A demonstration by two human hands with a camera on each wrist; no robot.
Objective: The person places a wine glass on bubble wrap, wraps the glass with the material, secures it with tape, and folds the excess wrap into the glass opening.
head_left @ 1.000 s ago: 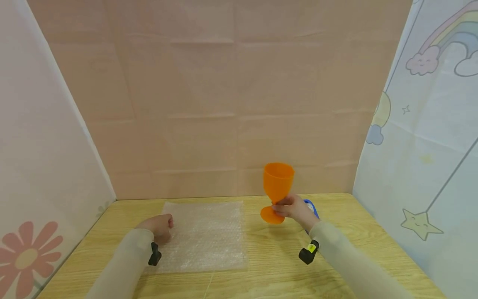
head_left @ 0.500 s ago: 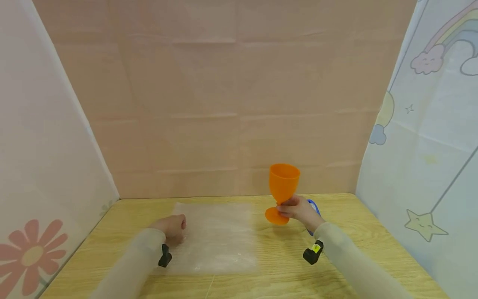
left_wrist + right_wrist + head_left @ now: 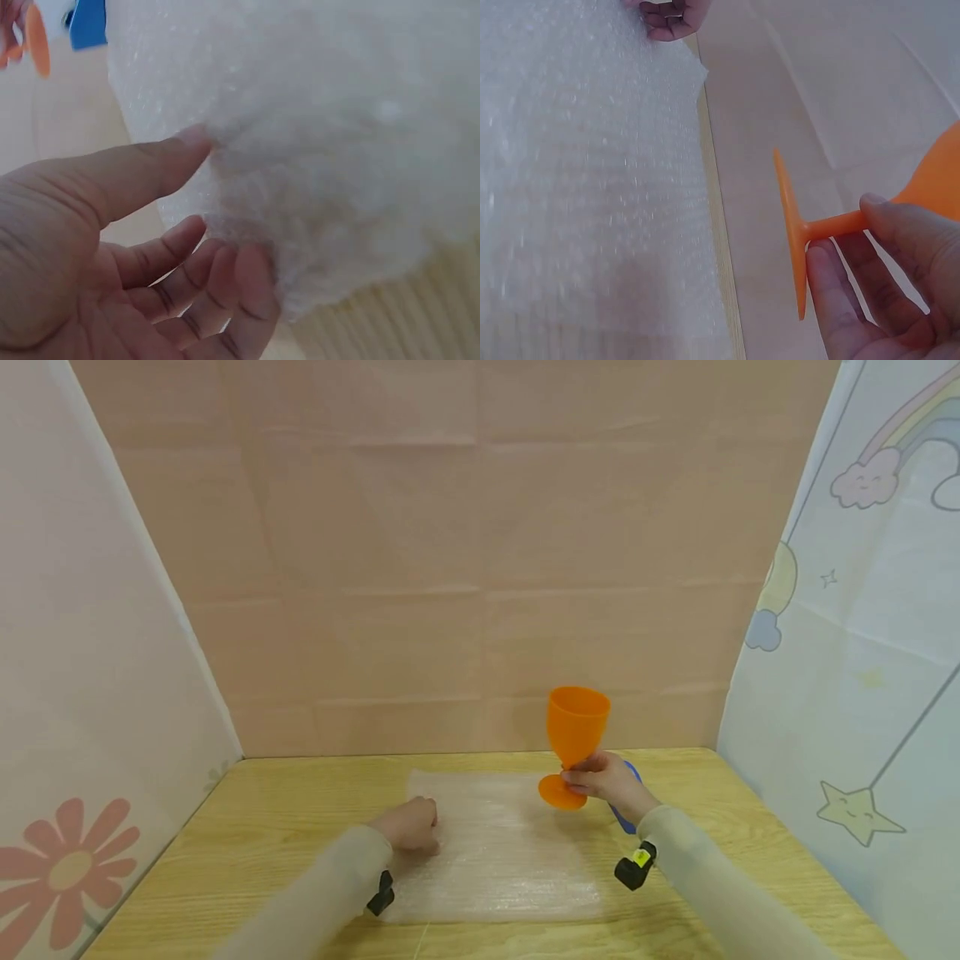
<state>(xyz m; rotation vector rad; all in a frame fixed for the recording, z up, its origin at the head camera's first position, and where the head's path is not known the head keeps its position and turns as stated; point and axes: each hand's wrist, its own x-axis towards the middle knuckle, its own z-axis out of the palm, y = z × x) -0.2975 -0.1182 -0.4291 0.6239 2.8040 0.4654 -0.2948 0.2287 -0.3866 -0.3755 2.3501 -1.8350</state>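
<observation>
In the head view a translucent sheet of bubble wrap (image 3: 495, 852) lies on the table, left of centre. My left hand (image 3: 411, 825) holds its left edge. The left wrist view has the thumb at the wrap's creased border, with fingertips (image 3: 255, 281) curled behind the clear film. An orange plastic goblet (image 3: 576, 727) stands upright in my right hand (image 3: 611, 783), raised above the table. Thumb and fingers pinch its stem (image 3: 836, 223) between the bowl and the round foot.
Partly hidden behind my right hand, a blue object (image 3: 624, 820) lies on the wooden table (image 3: 300, 827). A pinkish-brown sheet (image 3: 375, 568) backs the table. Patterned white panels (image 3: 862, 710) stand at both sides.
My left hand has moved right, and the bubble wrap has slid right with it. The goblet in my right hand has shifted slightly right in the view.
</observation>
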